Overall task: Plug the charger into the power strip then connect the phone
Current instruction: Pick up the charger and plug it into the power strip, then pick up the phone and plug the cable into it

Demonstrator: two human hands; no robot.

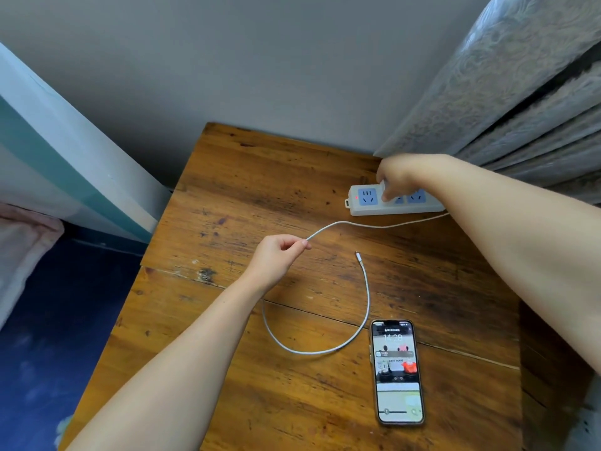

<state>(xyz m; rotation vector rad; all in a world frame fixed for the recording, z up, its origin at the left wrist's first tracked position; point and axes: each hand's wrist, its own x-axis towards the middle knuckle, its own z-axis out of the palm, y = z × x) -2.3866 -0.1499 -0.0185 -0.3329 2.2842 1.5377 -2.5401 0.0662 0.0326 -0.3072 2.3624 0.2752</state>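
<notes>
A white power strip (367,208) with blue sockets and a lit red lamp lies at the back right of the wooden table (227,177). My right hand (398,177) is over its middle socket, fingers closed on a white charger that is mostly hidden. A white cable (364,315) runs from there leftward. My left hand (278,255) pinches it in mid-span. The cable then loops on the table, and its free plug end (358,255) lies bare on the wood. The phone (397,372) lies face up, screen lit, at the front right.
A grey wall stands behind the table and a patterned grey curtain (527,92) hangs at the right, close to the strip. A bed edge (65,164) and blue floor are on the left.
</notes>
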